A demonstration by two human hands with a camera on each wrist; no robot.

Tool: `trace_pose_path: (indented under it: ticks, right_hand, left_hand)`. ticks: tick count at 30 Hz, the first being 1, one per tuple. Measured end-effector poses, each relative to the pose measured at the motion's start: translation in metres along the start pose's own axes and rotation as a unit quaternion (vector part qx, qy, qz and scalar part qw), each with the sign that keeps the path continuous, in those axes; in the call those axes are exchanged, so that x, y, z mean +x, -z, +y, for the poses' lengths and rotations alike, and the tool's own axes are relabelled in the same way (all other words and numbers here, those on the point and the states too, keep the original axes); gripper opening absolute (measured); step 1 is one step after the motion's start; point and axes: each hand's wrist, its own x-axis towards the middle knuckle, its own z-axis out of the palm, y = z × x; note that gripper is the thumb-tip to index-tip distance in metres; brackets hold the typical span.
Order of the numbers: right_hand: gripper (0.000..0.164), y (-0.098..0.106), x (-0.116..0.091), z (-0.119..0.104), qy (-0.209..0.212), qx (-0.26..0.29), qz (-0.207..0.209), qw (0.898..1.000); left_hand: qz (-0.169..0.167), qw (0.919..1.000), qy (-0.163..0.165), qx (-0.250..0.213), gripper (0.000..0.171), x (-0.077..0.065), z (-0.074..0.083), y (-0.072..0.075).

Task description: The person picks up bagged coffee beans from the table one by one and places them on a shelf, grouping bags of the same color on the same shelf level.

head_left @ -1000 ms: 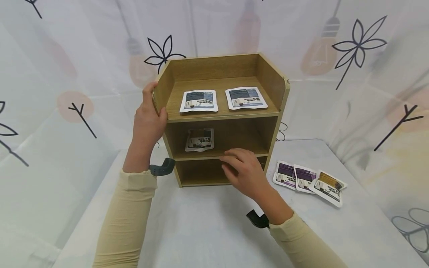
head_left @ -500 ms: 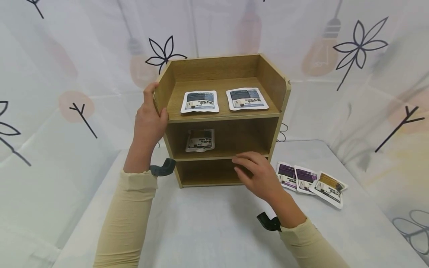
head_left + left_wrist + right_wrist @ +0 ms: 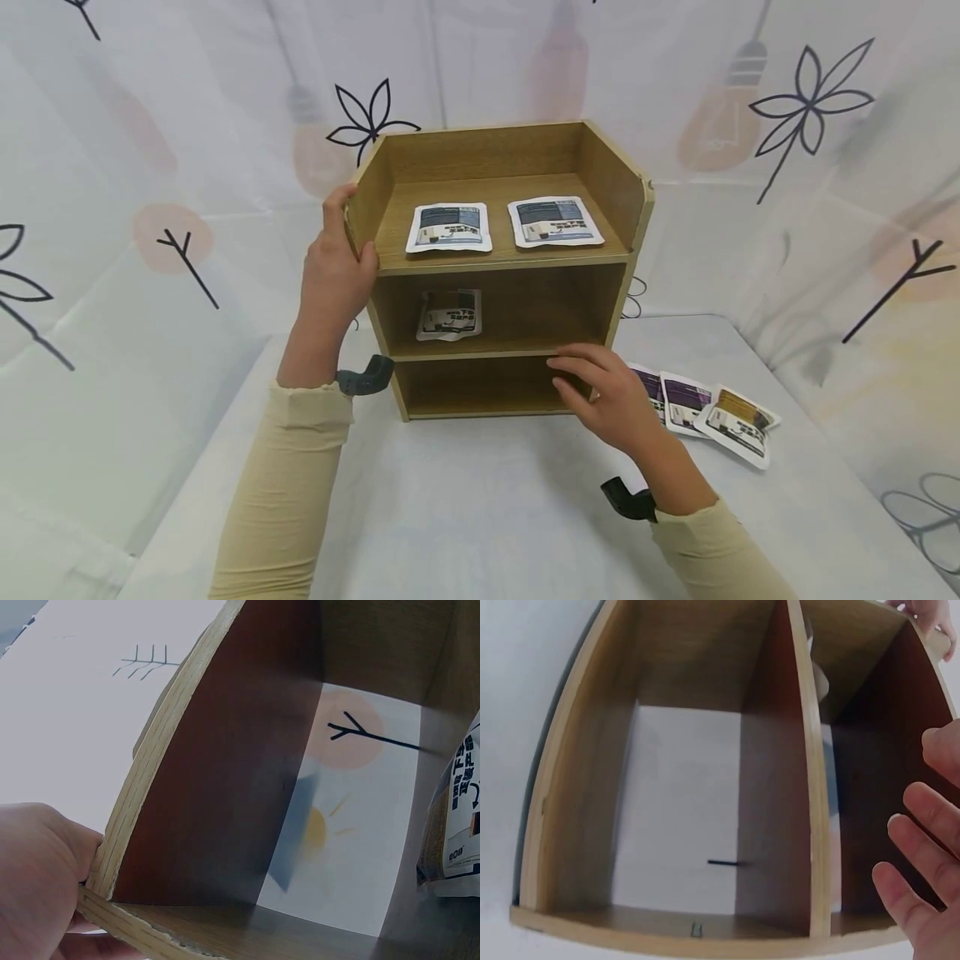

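Observation:
A small wooden shelf unit [image 3: 502, 265] stands on the white table. My left hand [image 3: 335, 267] grips its left side panel near the top shelf's front corner; in the left wrist view the hand [image 3: 37, 881] is at that corner of the wood. Two flat blue-and-white pouches [image 3: 448, 227] lie side by side on the top shelf. One brown-and-white pouch [image 3: 450, 315] leans inside the middle compartment at the left. My right hand [image 3: 611, 396] hovers before the unit's lower right corner, fingers loosely bent and holding nothing; its spread fingers [image 3: 922, 840] show in the right wrist view.
Several overlapping pouches lie on the table to the right: purple ones [image 3: 686, 402], partly behind my right hand, and a brown one [image 3: 735, 425] on top. Patterned white cloth [image 3: 247, 125] hangs behind and at the sides.
My right hand has moved right and slightly down along the shelf's front, toward the pouches on the table. The left hand keeps its grip, and the pouches have stayed put.

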Motion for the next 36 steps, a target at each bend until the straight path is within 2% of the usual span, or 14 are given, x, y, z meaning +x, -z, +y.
trace_pose_path:
  ticks: [14,26,36]
  right_hand:
    - [0.027,0.016,-0.017,0.018,-0.039,-0.018,0.016,0.999]
    - [0.029,0.028,-0.037,0.038,-0.075,-0.039,0.011,0.996]
    - [0.031,0.038,-0.050,0.055,-0.082,-0.071,0.017,0.994]
  left_hand:
    - [-0.006,0.9999,0.008,-0.001,0.064,-0.001,0.001,0.002]
    - [-0.003,1.0000,-0.001,-0.002,0.063,0.000,0.001,0.000]
    - [-0.003,1.0000,0.001,-0.001,0.063,0.000,0.001,-0.001]
